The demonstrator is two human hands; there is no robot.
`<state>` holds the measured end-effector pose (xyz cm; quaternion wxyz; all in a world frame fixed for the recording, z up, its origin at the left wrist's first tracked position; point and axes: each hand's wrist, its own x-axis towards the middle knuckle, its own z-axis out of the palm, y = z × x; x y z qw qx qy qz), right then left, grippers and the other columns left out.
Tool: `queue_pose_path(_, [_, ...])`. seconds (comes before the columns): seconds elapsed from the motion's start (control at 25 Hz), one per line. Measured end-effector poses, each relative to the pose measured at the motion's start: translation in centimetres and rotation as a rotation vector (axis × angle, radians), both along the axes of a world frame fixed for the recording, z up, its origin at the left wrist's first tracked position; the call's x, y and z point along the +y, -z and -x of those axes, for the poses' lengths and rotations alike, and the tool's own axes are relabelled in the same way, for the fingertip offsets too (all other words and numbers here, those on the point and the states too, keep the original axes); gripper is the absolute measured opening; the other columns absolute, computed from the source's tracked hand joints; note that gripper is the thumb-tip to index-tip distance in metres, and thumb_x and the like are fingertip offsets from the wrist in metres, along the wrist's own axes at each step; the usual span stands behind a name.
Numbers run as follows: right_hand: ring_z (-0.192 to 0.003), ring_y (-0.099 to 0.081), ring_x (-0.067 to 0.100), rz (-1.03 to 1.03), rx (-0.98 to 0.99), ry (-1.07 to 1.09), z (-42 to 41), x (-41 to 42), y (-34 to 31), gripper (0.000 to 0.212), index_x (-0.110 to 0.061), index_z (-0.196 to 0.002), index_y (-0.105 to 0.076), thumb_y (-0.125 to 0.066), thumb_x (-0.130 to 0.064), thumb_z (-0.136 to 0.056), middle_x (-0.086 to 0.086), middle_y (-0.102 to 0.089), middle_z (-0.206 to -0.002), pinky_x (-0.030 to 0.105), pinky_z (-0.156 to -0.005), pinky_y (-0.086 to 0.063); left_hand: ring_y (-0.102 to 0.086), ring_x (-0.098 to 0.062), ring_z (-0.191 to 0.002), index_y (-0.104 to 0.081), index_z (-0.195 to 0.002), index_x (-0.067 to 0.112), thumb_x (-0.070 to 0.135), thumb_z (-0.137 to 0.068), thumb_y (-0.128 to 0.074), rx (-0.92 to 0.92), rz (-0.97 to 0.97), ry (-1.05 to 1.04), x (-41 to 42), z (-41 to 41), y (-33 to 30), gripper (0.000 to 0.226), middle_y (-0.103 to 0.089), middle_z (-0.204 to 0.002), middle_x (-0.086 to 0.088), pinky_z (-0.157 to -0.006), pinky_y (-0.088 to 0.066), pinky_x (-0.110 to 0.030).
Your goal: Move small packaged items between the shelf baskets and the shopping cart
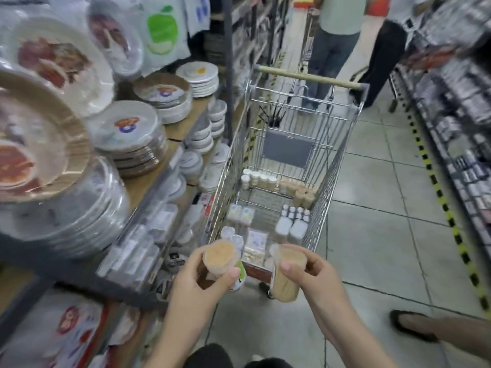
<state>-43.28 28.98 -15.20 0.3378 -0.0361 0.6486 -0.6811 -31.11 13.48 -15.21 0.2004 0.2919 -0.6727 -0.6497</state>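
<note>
Store aisle, toothpick tube [285,273] upright, right hand [310,274]

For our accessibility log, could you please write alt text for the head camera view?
Two bare hands each hold a clear pack of toothpicks, left hand and right hand, just before a wire shopping cart already holding small packaged items. Shelves of stacked plates stand at left.

The cart [287,166] stands ahead on the floor [385,235], with the shelves of plates [125,126] to its left, another shelf [457,107] to its right, packs [289,227] lying in it, and two people [353,49] standing behind it.
</note>
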Motion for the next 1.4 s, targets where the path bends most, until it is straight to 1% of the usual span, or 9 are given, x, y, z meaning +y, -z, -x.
queue_pose_path(0.24, [-0.080, -0.066, 0.006, -0.108, 0.029, 0.048, 7.8, -2.4, 2.5, 0.040, -0.026, -0.099, -0.070, -0.086, -0.017, -0.064, -0.005, -0.073, -0.089, 0.016, -0.063, -0.050, -0.066, 0.000, -0.082, -0.065, -0.101, 0.021, 0.002, -0.073, -0.077, -0.098, -0.039, 0.054, -4.2, 7.8, 2.8, 0.036, -0.073, -0.091, 0.012, -0.073, -0.050, -0.014])
queue_pose_path(0.36, [-0.075, -0.065, 0.000, -0.176, 0.050, 0.121, 11.6, -3.9, 4.4, 0.035, -0.027, -0.096, -0.069, -0.082, -0.011, -0.068, -0.007, -0.072, -0.086, 0.011, -0.061, -0.049, -0.067, -0.005, -0.084, -0.066, -0.099, 0.024, 0.027, -0.064, -0.084, -0.147, -0.066, 0.081, -7.1, 13.0, 4.7, 0.040, -0.073, -0.091, 0.009, -0.071, -0.051, -0.018])
queue_pose_path(0.52, [-0.086, -0.065, 0.014, -0.287, 0.006, 0.245, 17.2, -5.4, 7.8, 0.035, -0.023, -0.097, -0.067, -0.083, -0.013, -0.068, -0.003, -0.071, -0.092, 0.016, -0.062, -0.049, -0.067, -0.015, -0.091, -0.061, -0.100, 0.022, 0.009, -0.069, -0.082, -0.244, -0.110, 0.138, -10.2, 20.6, 8.2, 0.040, -0.071, -0.093, 0.000, -0.076, -0.050, -0.025])
queue_pose_path(0.68, [-0.090, -0.061, 0.009, -0.420, 0.035, 0.296, 24.5, -7.8, 12.5, 0.038, -0.028, -0.097, -0.060, -0.083, -0.015, -0.069, -0.008, -0.063, -0.100, 0.022, -0.072, -0.051, -0.064, -0.012, -0.091, -0.056, -0.099, 0.029, 0.018, -0.066, -0.085, -0.369, -0.031, 0.273, -11.7, 28.9, 12.6, 0.045, -0.067, -0.097, 0.006, -0.075, -0.050, -0.023])
queue_pose_path(0.8, [-0.097, -0.056, 0.011, -0.564, 0.119, 0.242, 30.7, -10.3, 17.2, 0.053, -0.022, -0.116, -0.058, -0.083, -0.023, -0.070, -0.007, -0.058, -0.109, 0.027, -0.084, -0.047, -0.060, -0.005, -0.094, -0.054, -0.100, 0.038, 0.019, -0.072, -0.081, -0.423, 0.050, 0.299, -12.1, 35.1, 17.5, 0.043, -0.063, -0.099, 0.016, -0.077, -0.049, -0.024])
queue_pose_path(0.96, [-0.093, -0.057, 0.007, -0.576, 0.137, 0.151, 37.4, -12.7, 24.1, 0.042, -0.025, -0.109, -0.053, -0.078, -0.018, -0.076, -0.013, -0.055, -0.098, 0.011, -0.078, -0.044, -0.059, -0.009, -0.096, -0.056, -0.107, 0.035, 0.025, -0.070, -0.081, -0.494, 0.103, 0.276, -12.2, 42.1, 25.0, 0.045, -0.064, -0.103, 0.011, -0.087, -0.048, -0.031])
queue_pose_path(1.2, [-0.083, -0.054, 0.001, -0.688, 0.186, 0.079, 43.9, -13.7, 35.2, 0.035, -0.015, -0.116, -0.054, -0.070, -0.015, -0.085, -0.009, -0.057, -0.098, 0.008, -0.074, -0.046, -0.060, -0.002, -0.080, -0.056, -0.103, 0.032, 0.019, -0.075, -0.078, -0.565, 0.078, 0.264, -12.5, 49.4, 35.8, 0.038, -0.061, -0.087, 0.018, -0.075, -0.050, -0.028])
queue_pose_path(1.28, [-0.102, -0.055, 0.008, -0.784, 0.254, 0.040, 45.1, -14.1, 38.3, 0.047, -0.019, -0.124, -0.051, -0.072, -0.025, -0.083, -0.007, -0.056, -0.114, 0.021, -0.088, -0.046, -0.062, -0.011, -0.086, -0.059, -0.108, 0.028, 0.022, -0.075, -0.078, -0.582, 0.099, 0.294, -12.5, 51.0, 38.6, 0.038, -0.064, -0.091, 0.013, -0.079, -0.051, -0.032])
queue_pose_path(1.4, [-0.105, -0.055, 0.014, -0.893, 0.378, 0.000, 46.8, -15.0, 42.1, 0.043, -0.023, -0.118, -0.054, -0.072, -0.033, -0.079, -0.009, -0.058, -0.111, 0.034, -0.091, -0.048, -0.064, -0.010, -0.087, -0.060, -0.109, 0.032, 0.022, -0.076, -0.076, -0.588, 0.116, 0.306, -12.3, 53.2, 42.0, 0.038, -0.066, -0.093, 0.017, -0.081, -0.053, -0.034])
